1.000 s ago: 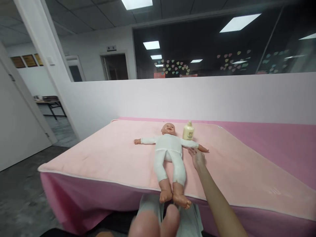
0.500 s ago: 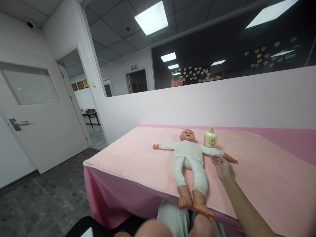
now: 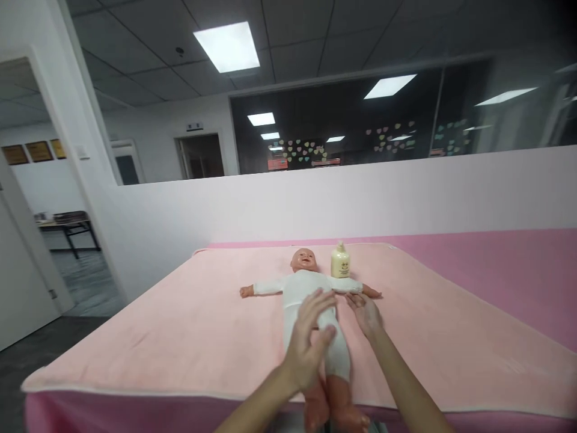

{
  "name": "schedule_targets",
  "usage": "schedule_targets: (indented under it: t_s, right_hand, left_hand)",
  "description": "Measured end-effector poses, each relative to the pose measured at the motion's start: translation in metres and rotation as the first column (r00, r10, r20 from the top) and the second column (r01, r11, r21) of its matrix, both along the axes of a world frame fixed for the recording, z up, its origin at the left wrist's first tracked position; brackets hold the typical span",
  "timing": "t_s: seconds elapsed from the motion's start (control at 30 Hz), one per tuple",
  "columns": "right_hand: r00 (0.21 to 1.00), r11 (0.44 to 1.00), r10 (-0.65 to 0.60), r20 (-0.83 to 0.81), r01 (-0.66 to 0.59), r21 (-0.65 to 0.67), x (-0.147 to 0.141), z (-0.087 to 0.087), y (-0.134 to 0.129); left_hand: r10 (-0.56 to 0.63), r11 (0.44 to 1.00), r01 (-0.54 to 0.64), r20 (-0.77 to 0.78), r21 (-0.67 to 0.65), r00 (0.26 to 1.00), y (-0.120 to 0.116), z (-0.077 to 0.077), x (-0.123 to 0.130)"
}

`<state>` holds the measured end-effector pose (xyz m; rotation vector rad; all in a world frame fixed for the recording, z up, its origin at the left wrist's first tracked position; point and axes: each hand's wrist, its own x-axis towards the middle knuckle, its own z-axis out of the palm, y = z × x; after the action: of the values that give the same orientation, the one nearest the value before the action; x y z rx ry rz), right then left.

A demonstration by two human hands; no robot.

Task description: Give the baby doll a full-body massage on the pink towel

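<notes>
A baby doll (image 3: 302,287) in a white cloth body lies on its back, arms spread and legs toward me, with its feet over the table's near edge. My left hand (image 3: 307,343) is raised over the doll's belly and legs, fingers apart and holding nothing. Beside the doll's arm on the right, my right hand (image 3: 365,313) lies palm up with its fingers stretched out at the sleeve; I cannot tell whether they touch it. A pale yellow bottle (image 3: 340,262) stands just behind that same arm.
A pink blanket (image 3: 180,337) covers the table, over a darker pink cloth (image 3: 509,270). Behind it rises a white half wall (image 3: 360,201) with a window above. To the left are an open doorway and a folding table (image 3: 67,225).
My left hand has come into view and reached over the doll. The view has turned right, shifting things leftward. My right hand remains by the doll's arm.
</notes>
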<state>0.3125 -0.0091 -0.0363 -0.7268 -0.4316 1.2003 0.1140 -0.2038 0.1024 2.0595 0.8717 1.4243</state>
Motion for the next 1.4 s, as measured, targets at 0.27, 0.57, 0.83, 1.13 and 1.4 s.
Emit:
schedule_targets:
  t_s: [0.27, 0.57, 0.83, 1.13, 1.4]
  right_hand:
    - [0.995, 0.968, 0.095, -0.041, -0.102, -0.227, 0.002, 0.006, 0.025]
    - [0.975, 0.932, -0.207, -0.08, 0.171, -0.32, -0.013, 0.008, 0.075]
    - [0.967, 0.942, -0.253, -0.038, 0.237, -0.236, -0.011, 0.007, 0.079]
    - [0.947, 0.926, -0.315, -0.057, 0.294, -0.236, -0.007, 0.02, 0.065]
    - [0.976, 0.968, -0.218, 0.01, 0.217, -0.126, -0.005, 0.014, 0.065]
  left_hand:
    - [0.395, 0.893, -0.395, -0.041, -0.215, 0.918, 0.171, -0.065, -0.069]
    - [0.387, 0.867, -0.417, -0.161, -0.272, 0.908, 0.223, -0.095, -0.106]
    - [0.312, 0.85, -0.301, -0.049, -0.432, 0.949, 0.219, -0.092, -0.103]
    - [0.285, 0.856, -0.26, -0.013, -0.446, 0.959, 0.217, -0.089, -0.1]
    - [0.288, 0.846, -0.254, 0.0, -0.468, 0.958, 0.216, -0.085, -0.099]
